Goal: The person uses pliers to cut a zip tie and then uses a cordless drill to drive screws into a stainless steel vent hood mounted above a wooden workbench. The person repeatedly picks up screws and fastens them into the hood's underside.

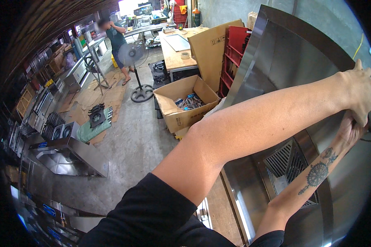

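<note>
Scanning left to right: steel hood (pixel 66 158) lies on the floor at left, upside down so its open side is reachable. Black burner grates (pixel 97 116) sit on flattened cardboard (pixel 99 96), likely to keep them off the concrete. A person (pixel 116 39) stands far back by the doorway, one hand raised to the head, well apart from the work. Pedestal fan (pixel 134 55) stands mid-floor, facing roughly toward the work area. Open cardboard box (pixel 184 103) with small blue-handled items inside sits on the floor just beside the wooden surface (pixel 175 51), within reach. A tape roll (pixel 185 55) rests on that surface. Red crates (pixel 234 49) are stacked against the wall, behind the leaning carton.

Large stainless hood (pixel 284 53) fills the right side, tilted up, slotted filter (pixel 288 162) showing inside it. Both arms reach across to its far right edge. Left hand (pixel 360 92) lies over the top, fingers curled down over the edge, appearing to steady the panel. Right hand (pixel 352 129), with the tattooed forearm, comes from below, just under the left; its grip is mostly hidden by the left hand and the frame rim, so cannot tell how closed it is or whether it holds anything.
</note>
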`<state>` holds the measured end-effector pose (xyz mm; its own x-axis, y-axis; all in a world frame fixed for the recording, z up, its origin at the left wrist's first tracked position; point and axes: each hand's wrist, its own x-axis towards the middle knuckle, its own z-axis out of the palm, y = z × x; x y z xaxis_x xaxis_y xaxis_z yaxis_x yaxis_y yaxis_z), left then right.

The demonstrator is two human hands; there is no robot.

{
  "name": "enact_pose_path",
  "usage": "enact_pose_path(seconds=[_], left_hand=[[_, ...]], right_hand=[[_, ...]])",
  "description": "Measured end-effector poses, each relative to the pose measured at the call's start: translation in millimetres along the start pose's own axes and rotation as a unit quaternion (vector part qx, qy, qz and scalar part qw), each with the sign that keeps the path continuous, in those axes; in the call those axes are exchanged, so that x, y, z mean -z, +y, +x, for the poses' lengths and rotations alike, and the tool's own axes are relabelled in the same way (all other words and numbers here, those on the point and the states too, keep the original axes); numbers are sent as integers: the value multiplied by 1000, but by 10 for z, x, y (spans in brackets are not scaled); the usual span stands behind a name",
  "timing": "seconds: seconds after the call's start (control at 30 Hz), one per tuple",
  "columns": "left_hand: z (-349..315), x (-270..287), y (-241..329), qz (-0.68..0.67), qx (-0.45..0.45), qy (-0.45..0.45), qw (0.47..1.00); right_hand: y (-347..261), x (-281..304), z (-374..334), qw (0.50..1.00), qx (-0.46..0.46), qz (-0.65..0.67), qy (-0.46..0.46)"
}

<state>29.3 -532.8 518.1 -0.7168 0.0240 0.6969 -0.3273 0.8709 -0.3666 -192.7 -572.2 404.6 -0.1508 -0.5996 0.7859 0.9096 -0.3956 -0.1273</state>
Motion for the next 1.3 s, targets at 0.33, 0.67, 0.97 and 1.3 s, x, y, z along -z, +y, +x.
enact_pose_path(seconds=[0.33, 0.67, 0.97, 1.3], left_hand=[[-2, 62, 15, 32, 0, 22, 999], [15, 46, -6, 41, -1, 33, 999], [49, 43, 16, 27, -8, 34, 999], [73, 35, 9, 36, -7, 35, 999]], right_hand=[[19, 36, 4, 994, 28, -101, -8], [183, -179, -20, 998, 23, -55, 7], [191, -199, -84, 992, 57, -115, -19], [111, 1, -39, 919, 138, -368, 14]])
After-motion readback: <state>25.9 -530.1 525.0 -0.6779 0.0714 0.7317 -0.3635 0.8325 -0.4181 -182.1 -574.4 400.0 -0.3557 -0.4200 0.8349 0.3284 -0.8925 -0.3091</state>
